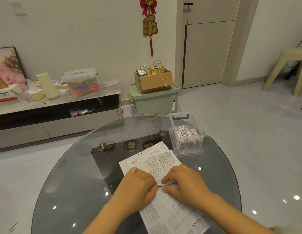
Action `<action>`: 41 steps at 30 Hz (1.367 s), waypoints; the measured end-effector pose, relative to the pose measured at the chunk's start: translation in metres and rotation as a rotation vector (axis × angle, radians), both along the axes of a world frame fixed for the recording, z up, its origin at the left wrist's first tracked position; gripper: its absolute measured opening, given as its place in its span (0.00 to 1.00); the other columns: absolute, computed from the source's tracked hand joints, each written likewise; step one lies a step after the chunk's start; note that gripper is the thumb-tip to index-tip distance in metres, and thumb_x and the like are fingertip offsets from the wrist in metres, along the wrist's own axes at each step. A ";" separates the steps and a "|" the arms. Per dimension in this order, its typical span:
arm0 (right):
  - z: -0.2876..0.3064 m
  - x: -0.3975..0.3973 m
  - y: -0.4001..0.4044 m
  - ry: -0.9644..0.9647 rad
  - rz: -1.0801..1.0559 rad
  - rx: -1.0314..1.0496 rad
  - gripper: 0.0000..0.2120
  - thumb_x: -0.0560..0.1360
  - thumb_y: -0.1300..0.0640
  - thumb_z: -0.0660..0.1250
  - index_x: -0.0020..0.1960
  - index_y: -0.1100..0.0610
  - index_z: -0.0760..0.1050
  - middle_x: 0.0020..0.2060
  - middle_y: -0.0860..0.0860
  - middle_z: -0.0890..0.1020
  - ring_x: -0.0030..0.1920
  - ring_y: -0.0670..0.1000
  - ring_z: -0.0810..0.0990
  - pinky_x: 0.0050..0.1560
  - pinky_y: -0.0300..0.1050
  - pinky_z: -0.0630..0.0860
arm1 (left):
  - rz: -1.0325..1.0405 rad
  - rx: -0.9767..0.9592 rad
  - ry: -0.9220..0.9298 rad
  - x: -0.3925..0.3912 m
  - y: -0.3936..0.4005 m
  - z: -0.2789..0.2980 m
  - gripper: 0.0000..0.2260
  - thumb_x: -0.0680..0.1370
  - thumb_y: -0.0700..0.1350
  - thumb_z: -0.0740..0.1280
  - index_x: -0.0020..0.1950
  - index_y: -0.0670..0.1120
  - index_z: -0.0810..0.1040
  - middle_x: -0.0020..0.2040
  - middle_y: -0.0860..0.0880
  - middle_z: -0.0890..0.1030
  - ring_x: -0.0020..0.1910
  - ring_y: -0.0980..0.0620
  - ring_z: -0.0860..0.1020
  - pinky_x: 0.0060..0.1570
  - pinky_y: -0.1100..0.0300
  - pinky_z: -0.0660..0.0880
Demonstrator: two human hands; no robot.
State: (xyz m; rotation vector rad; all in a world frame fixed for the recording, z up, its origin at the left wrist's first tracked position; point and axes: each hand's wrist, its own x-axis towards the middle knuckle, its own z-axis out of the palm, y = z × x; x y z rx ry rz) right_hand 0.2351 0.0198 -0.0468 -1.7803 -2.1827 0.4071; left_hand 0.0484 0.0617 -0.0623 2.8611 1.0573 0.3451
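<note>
Pinching a raised fold in the printed sheet (163, 163), left hand (138, 184) and right hand (186, 181) both grip it. It looks light, limp and easily torn, so it is best held at the crease.

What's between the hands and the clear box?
Only the far ends of the paper sheets and a little bare glass tabletop, seen in the head view.
</note>
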 end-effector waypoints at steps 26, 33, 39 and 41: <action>-0.010 -0.003 0.002 0.164 -0.227 -0.079 0.38 0.73 0.48 0.68 0.74 0.44 0.48 0.62 0.43 0.65 0.65 0.47 0.60 0.67 0.43 0.58 | 0.313 -0.404 -0.351 0.011 -0.002 -0.006 0.26 0.76 0.47 0.68 0.71 0.56 0.61 0.57 0.61 0.64 0.55 0.64 0.67 0.58 0.74 0.64; -0.014 0.006 0.007 0.060 -0.055 -0.056 0.23 0.75 0.45 0.63 0.70 0.42 0.65 0.66 0.38 0.66 0.67 0.45 0.57 0.57 0.37 0.48 | 0.190 -0.177 -0.137 0.011 -0.007 -0.007 0.12 0.81 0.51 0.57 0.63 0.58 0.74 0.55 0.62 0.67 0.58 0.57 0.65 0.56 0.68 0.59; -0.014 0.013 0.001 0.071 -0.070 -0.046 0.20 0.73 0.43 0.66 0.65 0.42 0.71 0.54 0.40 0.71 0.61 0.45 0.61 0.56 0.38 0.51 | 0.199 -0.123 -0.092 0.011 -0.012 -0.005 0.18 0.78 0.62 0.56 0.64 0.58 0.72 0.59 0.63 0.69 0.59 0.62 0.64 0.59 0.66 0.55; -0.012 0.012 -0.001 0.076 -0.061 -0.046 0.18 0.72 0.43 0.67 0.62 0.42 0.73 0.48 0.40 0.72 0.58 0.44 0.63 0.56 0.38 0.53 | 0.200 -0.158 -0.073 0.011 -0.015 -0.004 0.22 0.75 0.66 0.58 0.65 0.58 0.70 0.60 0.63 0.67 0.60 0.61 0.63 0.60 0.66 0.55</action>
